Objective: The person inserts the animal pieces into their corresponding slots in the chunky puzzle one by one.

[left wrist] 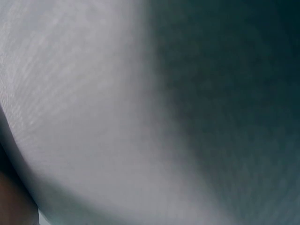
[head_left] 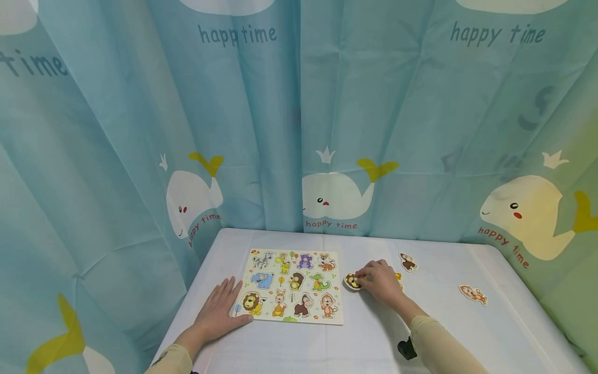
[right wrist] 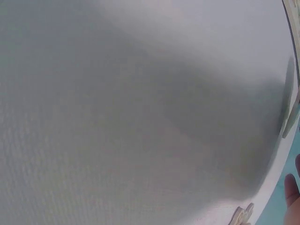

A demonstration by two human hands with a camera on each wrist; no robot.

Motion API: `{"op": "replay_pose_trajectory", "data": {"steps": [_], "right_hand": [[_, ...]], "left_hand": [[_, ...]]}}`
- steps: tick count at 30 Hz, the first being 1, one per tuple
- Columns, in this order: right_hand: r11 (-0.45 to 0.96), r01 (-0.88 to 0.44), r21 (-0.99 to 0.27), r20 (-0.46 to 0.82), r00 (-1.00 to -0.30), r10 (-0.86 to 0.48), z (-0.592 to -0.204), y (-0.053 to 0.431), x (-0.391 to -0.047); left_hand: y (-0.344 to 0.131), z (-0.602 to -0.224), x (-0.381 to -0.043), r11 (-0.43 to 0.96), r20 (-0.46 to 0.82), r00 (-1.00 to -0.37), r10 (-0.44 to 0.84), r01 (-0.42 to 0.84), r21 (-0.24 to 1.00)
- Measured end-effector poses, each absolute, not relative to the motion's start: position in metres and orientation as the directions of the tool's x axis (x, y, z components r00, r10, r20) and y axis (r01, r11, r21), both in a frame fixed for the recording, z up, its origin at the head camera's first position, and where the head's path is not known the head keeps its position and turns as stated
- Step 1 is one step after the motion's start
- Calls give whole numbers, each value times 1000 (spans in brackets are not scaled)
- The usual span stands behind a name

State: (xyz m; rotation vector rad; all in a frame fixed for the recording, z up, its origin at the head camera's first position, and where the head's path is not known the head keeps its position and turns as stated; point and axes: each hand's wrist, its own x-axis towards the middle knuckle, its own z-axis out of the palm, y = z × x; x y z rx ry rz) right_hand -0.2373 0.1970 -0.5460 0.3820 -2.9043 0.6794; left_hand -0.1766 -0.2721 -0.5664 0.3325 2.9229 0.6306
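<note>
A pale animal puzzle board (head_left: 290,287) lies on the white table, showing several animals such as a zebra, an elephant and a crocodile. My left hand (head_left: 218,307) rests at its left edge with fingers spread, the thumb at the lower left corner. Just right of the board, my right hand (head_left: 380,283) pinches a lion puzzle piece (head_left: 351,282) between thumb and fingers. The right wrist view catches that piece's tilted edge (right wrist: 291,112) at the far right. A yellow puzzle piece (head_left: 399,278) lies partly hidden behind the right hand.
A gorilla puzzle piece (head_left: 408,262) lies beyond the right hand, and a monkey puzzle piece (head_left: 473,294) farther right on the table (head_left: 448,327). A blue whale-print curtain (head_left: 280,130) hangs behind and beside the table. The left wrist view holds only blurred surfaces.
</note>
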Motion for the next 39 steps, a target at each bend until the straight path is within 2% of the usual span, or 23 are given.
{"op": "replay_pose_trajectory", "data": {"steps": [15,39], "right_hand": [[843,-270,-465,231,-956,-179,-538,184,-236],[813,-340,-472,350,-919,-181,-526,126,-229]], "left_hand": [[-272,-568,-177,889,-79,-967,241,187,419],[-273,-572,-176,879,-52,-970,239,193,436]]}}
